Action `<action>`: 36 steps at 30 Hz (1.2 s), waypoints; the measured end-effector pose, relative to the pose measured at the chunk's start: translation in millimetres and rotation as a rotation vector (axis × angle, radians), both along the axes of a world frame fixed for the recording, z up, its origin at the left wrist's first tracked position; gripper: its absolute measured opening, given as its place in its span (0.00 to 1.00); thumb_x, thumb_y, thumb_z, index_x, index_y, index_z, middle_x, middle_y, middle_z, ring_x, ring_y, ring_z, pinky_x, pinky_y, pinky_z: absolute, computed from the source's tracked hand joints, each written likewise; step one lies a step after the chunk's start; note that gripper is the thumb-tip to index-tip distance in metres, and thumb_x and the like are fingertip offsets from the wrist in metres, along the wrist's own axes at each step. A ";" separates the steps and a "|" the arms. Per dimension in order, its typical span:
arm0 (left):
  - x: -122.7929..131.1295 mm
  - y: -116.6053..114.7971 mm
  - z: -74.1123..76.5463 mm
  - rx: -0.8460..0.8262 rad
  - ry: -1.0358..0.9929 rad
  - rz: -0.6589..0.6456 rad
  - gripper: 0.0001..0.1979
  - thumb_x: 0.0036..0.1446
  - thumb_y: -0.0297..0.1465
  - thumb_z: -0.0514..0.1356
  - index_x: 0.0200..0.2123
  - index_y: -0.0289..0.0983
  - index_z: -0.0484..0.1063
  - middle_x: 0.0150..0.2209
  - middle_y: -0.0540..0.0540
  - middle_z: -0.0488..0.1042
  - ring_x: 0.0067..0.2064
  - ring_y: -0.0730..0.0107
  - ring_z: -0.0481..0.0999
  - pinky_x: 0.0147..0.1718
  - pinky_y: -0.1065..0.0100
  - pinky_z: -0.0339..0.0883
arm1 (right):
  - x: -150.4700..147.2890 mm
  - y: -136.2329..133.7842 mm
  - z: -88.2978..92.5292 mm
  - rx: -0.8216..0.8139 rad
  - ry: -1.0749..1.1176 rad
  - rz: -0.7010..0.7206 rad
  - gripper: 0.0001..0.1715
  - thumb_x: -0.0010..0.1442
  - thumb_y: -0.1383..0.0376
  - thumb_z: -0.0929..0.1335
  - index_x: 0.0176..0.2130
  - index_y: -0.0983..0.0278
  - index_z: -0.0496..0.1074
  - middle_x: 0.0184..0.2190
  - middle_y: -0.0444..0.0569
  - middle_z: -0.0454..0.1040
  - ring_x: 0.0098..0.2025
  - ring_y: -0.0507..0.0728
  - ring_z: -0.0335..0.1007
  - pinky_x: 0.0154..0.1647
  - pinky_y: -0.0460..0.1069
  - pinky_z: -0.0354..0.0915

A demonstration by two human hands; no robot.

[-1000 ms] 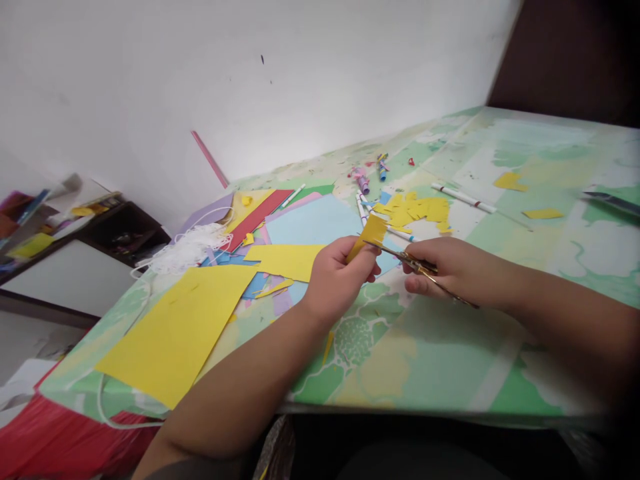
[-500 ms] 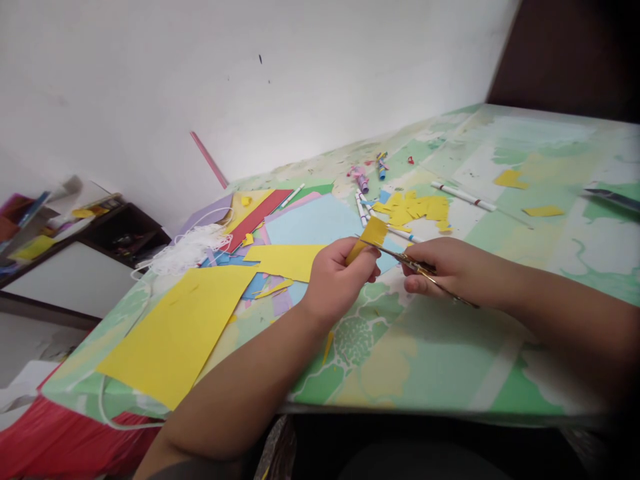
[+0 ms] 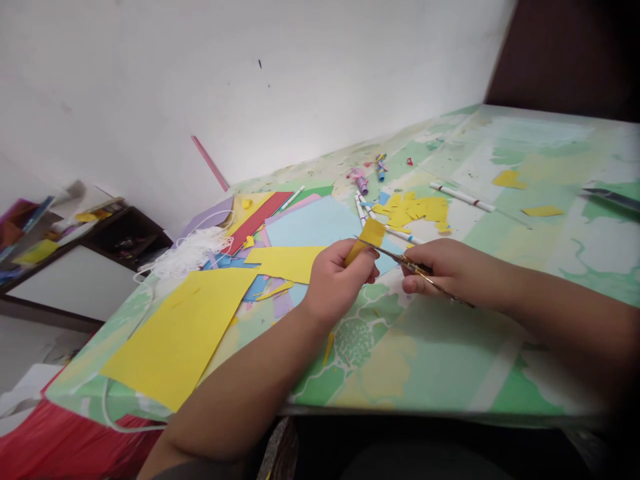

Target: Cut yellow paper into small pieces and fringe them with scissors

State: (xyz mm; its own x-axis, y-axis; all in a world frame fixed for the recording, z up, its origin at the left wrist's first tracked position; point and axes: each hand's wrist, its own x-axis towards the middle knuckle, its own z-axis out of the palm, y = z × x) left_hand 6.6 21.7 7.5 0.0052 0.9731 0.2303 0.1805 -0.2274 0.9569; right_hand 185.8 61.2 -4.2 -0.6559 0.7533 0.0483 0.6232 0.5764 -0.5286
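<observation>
My left hand (image 3: 340,277) is closed on a small piece of yellow paper (image 3: 373,232), pinched between thumb and fingers. In my right hand (image 3: 440,270) is a pair of scissors (image 3: 413,265), fingers wrapped round the handles. The blades point left and lie across the yellow piece, just above my left thumb. Beyond my hands rests a heap of cut yellow paper pieces (image 3: 413,210). Left of my left hand lie a yellow strip (image 3: 287,262) and a large yellow sheet (image 3: 180,337).
Light blue paper (image 3: 310,223), a red strip (image 3: 260,223) and tangled white cord (image 3: 187,252) cover the table's left. Markers (image 3: 463,197) lie around the heap, two small paper rolls (image 3: 360,180) stand behind, and a dark blade-like object (image 3: 613,199) is at right. A shelf (image 3: 90,267) stands left.
Almost nothing differs. My hands, the scissors and the yellow piece keep nearly the same place, while the whole view has shifted very slightly.
</observation>
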 end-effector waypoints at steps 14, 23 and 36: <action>-0.1 -0.1 1.8 -0.008 0.020 0.006 0.09 0.48 0.30 0.55 0.18 0.37 0.66 0.16 0.54 0.66 0.22 0.77 0.67 0.25 0.72 0.63 | 0.9 1.2 1.6 -0.030 -0.010 -0.014 0.24 0.52 0.45 0.60 0.26 0.61 0.68 0.19 0.44 0.64 0.23 0.53 0.60 0.23 0.46 0.52; 0.2 -1.5 3.8 -0.002 0.019 0.015 0.10 0.48 0.30 0.55 0.17 0.36 0.66 0.16 0.54 0.65 0.22 0.78 0.66 0.24 0.74 0.62 | 1.7 0.1 -0.9 0.057 0.009 0.010 0.25 0.51 0.43 0.60 0.24 0.62 0.60 0.20 0.42 0.62 0.23 0.52 0.57 0.23 0.46 0.51; 0.6 3.4 -3.0 -0.085 -0.227 -0.019 0.09 0.52 0.36 0.55 0.29 0.36 0.67 0.22 0.52 0.71 0.20 0.77 0.69 0.23 0.72 0.66 | 5.7 7.0 -4.9 0.046 0.012 -0.102 0.27 0.51 0.43 0.59 0.30 0.63 0.66 0.24 0.47 0.68 0.27 0.55 0.62 0.25 0.48 0.53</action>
State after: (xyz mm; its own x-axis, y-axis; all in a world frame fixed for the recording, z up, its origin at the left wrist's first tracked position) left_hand 7.2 25.1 4.5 -0.0186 0.9892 0.1451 -0.0453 -0.1458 0.9883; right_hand 191.5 68.2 -9.1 -0.5752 0.8129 0.0913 0.6737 0.5341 -0.5108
